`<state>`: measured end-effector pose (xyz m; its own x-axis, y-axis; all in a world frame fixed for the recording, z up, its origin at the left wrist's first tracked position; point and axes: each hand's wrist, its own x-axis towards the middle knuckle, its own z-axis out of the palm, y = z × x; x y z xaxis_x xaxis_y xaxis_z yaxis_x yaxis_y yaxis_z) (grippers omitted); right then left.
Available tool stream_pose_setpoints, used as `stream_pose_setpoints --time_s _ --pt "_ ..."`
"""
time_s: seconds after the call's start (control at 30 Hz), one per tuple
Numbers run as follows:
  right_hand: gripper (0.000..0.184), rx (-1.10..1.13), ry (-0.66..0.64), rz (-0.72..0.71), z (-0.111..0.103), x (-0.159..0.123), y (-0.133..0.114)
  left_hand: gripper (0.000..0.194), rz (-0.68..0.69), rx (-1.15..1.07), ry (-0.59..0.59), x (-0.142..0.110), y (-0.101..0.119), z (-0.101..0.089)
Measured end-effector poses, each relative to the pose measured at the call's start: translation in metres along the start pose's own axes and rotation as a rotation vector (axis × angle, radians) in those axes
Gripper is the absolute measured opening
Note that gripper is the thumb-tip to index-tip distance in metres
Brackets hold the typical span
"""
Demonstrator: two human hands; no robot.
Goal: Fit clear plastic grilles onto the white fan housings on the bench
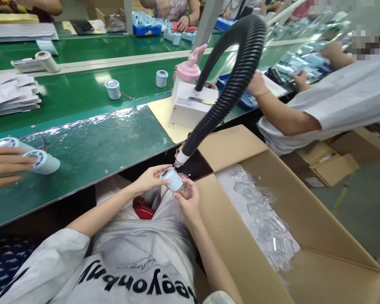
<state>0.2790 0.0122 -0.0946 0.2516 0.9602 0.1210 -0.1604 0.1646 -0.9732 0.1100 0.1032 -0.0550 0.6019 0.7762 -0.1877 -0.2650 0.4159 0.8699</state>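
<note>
Over my lap, a small light blue cylindrical housing (174, 180) is held tilted between both hands. My left hand (151, 178) grips its upper left side with thumb and fingers. On the lower right, my right hand (190, 197) pinches it, and a thin wire shows beside those fingers. Just above the housing is the white nozzle (181, 158) of a black corrugated hose (220, 114); I cannot tell whether they touch. That hose arches up from a white box-shaped unit (188, 105) on the bench edge.
Another person's hand (6, 164) touches similar cylinders (45, 162) at the left. Two more cylinders (113, 89) stand on the green belt (82, 90). A pink-topped bottle (188, 72) is behind the unit. Right of me, an open carton (240, 236) holds clear plastic parts (266, 219).
</note>
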Motion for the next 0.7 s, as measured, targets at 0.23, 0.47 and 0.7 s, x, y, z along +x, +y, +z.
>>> stream_pose_setpoints --time_s 0.23,0.47,0.7 --pt "0.055 0.002 0.014 -0.047 -0.002 0.022 0.008 0.072 0.027 0.052 -0.053 0.024 0.009 -0.001" --pt "0.050 -0.051 -0.148 -0.040 0.007 0.024 -0.006 0.071 0.042 0.089 -0.017 -0.008 0.019 -0.018" --pt "0.041 -0.318 -0.448 -0.130 0.001 0.002 -0.062 0.069 0.136 0.379 -0.175 -0.069 0.040 -0.009"
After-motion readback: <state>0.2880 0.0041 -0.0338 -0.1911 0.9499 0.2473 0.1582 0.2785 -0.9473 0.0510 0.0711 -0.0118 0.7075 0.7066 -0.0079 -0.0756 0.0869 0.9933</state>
